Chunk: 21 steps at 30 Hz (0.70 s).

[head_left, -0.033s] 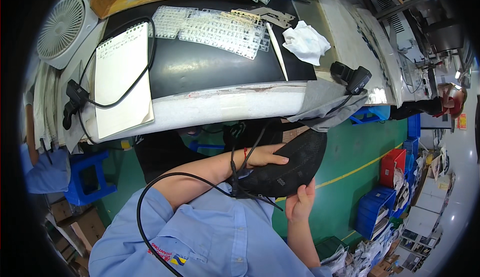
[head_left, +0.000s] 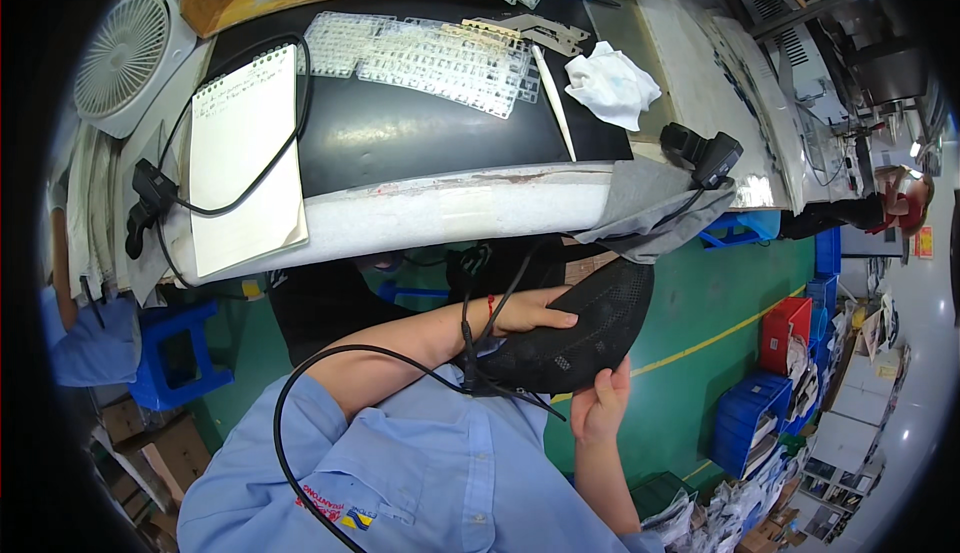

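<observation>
Between my hands, in front of my body and below the bench edge, is a black, soft-looking item with a perforated mesh surface (head_left: 590, 325); its exact kind is unclear, perhaps a cap or pouch. My left hand (head_left: 535, 315) grips its left side, thumb lying on top and fingers mostly hidden beneath. At the lower right edge, my right hand (head_left: 602, 401) pinches it, the thumb pointing up and the other fingers partly behind. A black cable (head_left: 285, 423) loops over my left forearm and meets other cords by the item.
On the bench's black mat (head_left: 400, 143) lie translucent perforated sheets (head_left: 440, 63), a white pen-like tool (head_left: 553, 103) and a crumpled white cloth (head_left: 612, 83). A notepad (head_left: 245, 163), fan (head_left: 125, 63), black strapped devices (head_left: 152, 193) and grey cloth (head_left: 650, 213) surround it. Blue crates (head_left: 745, 423) stand right.
</observation>
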Available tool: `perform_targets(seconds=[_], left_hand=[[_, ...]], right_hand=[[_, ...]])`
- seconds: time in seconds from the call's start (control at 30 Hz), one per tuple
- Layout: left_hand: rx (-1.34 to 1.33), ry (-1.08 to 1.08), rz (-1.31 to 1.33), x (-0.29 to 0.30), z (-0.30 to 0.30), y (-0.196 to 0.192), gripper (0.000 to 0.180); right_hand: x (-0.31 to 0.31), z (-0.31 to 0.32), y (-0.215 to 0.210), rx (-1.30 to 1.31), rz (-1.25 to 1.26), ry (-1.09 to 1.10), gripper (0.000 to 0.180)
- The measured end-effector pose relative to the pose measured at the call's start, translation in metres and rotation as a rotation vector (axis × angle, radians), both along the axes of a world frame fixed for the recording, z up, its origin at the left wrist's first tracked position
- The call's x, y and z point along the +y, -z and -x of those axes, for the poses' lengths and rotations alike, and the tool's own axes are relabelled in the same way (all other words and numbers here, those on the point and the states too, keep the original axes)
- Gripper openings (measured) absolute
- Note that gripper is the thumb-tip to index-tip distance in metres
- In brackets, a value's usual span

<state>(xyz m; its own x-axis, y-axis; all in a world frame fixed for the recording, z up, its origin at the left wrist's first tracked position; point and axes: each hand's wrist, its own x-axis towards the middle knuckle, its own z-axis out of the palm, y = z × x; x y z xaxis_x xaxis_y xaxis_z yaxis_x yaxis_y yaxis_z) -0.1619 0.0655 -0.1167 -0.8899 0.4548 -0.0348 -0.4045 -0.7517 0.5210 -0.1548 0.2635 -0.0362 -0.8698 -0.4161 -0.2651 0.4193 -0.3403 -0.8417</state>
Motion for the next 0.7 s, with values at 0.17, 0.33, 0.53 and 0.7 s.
perform_targets(seconds=[0.17, 0.33, 0.53, 0.7], left_hand=[[0.020, -0.018, 0.248, -0.004, 0.000, -0.005, 0.072], [0.093, -0.032, 0.447, -0.010, 0.001, -0.010, 0.078], [0.123, -0.130, 0.479, -0.011, 0.002, -0.015, 0.086], [0.138, -0.096, 0.593, -0.012, 0.001, -0.013, 0.091]], right_hand=[[-0.007, 0.002, -0.007, -0.028, -0.056, -0.013, 0.056], [-0.010, 0.000, -0.007, -0.125, -0.348, 0.115, 0.041], [-0.005, 0.005, 0.012, -0.214, -0.535, 0.152, 0.020], [0.001, 0.007, 0.028, -0.088, -0.587, 0.117, 0.013]])
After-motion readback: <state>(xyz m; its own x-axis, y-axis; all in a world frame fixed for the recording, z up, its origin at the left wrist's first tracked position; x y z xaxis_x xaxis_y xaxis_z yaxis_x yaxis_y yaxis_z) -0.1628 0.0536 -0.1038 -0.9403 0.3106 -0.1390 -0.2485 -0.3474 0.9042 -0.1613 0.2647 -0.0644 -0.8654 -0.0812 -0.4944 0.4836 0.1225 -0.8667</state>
